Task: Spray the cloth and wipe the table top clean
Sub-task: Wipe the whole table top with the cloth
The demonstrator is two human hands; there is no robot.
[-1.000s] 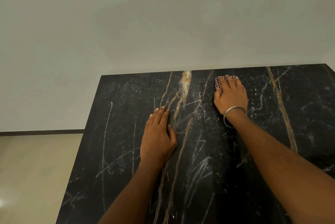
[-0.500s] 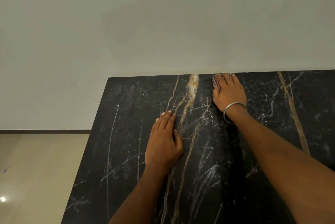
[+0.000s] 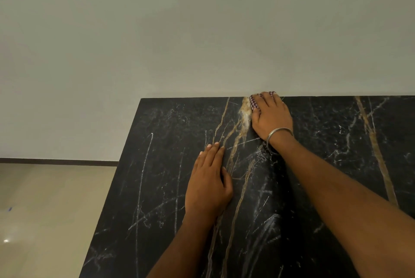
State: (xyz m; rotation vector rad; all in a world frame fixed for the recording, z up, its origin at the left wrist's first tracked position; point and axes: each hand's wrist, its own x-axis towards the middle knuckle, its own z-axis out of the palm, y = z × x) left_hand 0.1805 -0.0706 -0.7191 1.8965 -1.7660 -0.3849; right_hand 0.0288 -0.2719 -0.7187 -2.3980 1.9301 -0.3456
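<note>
As the right hand (image 3: 270, 116) slides the checked red-white cloth (image 3: 254, 102) left along the far edge of the black veined marble table top (image 3: 157, 176), fingers pressing it flat, wiping continues; left hand (image 3: 207, 185) rests flat, fingers together.

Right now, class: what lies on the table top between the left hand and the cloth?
In the head view, only bare table top with pale and gold veins lies between the left hand and the checked cloth.

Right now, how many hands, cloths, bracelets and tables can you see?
Hands: 2, the left hand flat on the table and the right hand pressing the cloth
Cloths: 1, the checked cloth
Bracelets: 1, the silver bracelet
Tables: 1, the black marble table
Total: 5
</note>
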